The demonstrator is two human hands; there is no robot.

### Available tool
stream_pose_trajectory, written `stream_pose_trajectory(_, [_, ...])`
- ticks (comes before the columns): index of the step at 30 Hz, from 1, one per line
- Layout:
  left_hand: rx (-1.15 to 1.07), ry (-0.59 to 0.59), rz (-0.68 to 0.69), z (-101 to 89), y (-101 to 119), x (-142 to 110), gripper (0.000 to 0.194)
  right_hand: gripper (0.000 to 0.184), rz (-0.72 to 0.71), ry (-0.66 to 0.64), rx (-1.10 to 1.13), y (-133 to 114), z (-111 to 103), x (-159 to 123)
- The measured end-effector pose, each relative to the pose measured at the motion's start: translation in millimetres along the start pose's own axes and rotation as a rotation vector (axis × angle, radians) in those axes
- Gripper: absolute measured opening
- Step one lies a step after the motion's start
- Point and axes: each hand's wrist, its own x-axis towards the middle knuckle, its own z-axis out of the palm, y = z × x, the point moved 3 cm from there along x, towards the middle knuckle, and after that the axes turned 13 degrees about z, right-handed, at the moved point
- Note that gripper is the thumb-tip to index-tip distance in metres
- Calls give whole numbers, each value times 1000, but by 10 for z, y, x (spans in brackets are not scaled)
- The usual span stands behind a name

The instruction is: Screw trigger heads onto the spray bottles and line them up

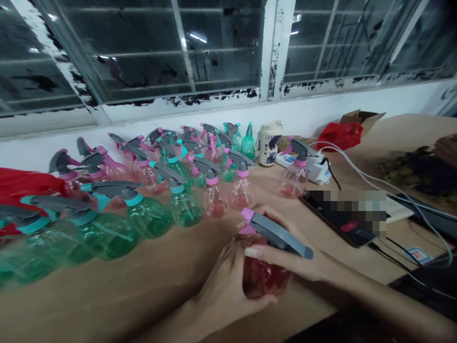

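Observation:
A red spray bottle (268, 276) with a grey and pink trigger head is between my two hands near the table's front edge. My left hand (223, 278) wraps around the bottle's body from the left, thumb along its lower front. Around the neck, just below the grey head, my right hand (285, 252) is closed, its thumb across the front; its other fingers are partly hidden behind the head. Beyond my hands stand a pink-collared clear spray bottle (243, 188) and another pink one (215, 200). A green spray bottle (185, 207) stands to their left.
Several more green and pink spray bottles (150, 216) fill the table's left side and back. A paper cup (270, 145) stands by the wall. On the right are a phone (339, 219), a white power strip (317, 169), loose cables, a red plastic bag (339, 135) and an open cardboard box (362, 116).

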Motion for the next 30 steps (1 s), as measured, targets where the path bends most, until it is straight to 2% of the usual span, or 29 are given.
stream_pose_trajectory(5, [89, -157, 7, -48, -95, -18, 96, 15, -4, 25, -30, 22, -17, 20])
stream_pose_trajectory(10, [245, -271, 21, -43, -301, -203, 90, 18, -11, -4, -65, 67, -25, 15])
stream_pose_trajectory(15, [285, -276, 60, 2, -342, -270, 89, 18, -14, 26, -36, 58, -19, 2])
stream_pose_trajectory(23, [308, -298, 72, -19, -305, -247, 82, 13, -17, 78, -233, -12, -12, 6])
stream_pose_trajectory(30, [307, -304, 81, -8, -299, -249, 76, 25, -9, 173, -305, 37, 21, -3])
